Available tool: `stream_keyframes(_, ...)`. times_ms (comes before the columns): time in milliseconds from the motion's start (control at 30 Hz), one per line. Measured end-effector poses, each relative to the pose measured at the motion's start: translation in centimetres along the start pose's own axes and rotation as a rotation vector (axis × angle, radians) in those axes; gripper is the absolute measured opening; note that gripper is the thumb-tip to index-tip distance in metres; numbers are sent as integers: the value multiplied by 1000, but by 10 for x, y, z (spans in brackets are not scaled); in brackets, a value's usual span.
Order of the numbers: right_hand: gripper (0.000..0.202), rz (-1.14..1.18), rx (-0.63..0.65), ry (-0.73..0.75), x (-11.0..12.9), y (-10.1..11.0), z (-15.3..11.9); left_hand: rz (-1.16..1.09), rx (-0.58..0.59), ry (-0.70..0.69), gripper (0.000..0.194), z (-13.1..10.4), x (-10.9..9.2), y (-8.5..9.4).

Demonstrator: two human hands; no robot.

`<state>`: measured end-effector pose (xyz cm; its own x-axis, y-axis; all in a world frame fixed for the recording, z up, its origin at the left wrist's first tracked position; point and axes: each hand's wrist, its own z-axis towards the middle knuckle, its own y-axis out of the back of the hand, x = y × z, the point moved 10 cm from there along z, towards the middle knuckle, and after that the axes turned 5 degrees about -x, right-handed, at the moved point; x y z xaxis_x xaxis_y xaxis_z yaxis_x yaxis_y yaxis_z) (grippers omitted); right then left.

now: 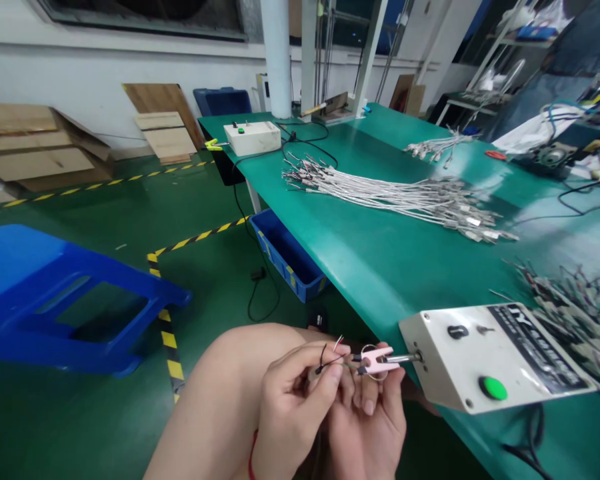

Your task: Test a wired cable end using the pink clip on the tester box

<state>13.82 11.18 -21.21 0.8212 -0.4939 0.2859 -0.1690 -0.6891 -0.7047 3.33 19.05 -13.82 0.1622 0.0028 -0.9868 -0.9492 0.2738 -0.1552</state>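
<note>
L hand pinches thin wire leads; R hand holds them narrow at the pink clip, at 9 o'clock of the white tester box, on its probe. Risks, imo: leads slip from the pinch, bare ends splay or short, fingertips close to the probe. R palm is cut off at the bottom edge, wire ends too small to read, box label blurred.

You worked at a teal-green tabletop; the cream box near you bore a green button and a black label. The clip was pink, the stool blue, and the floor tape striped yellow and black.
</note>
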Motion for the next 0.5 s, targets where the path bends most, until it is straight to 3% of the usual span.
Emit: stream_keyframes(500,47,38,-97,-27,1,6,1,73,29,-95,13,2,-12,-9)
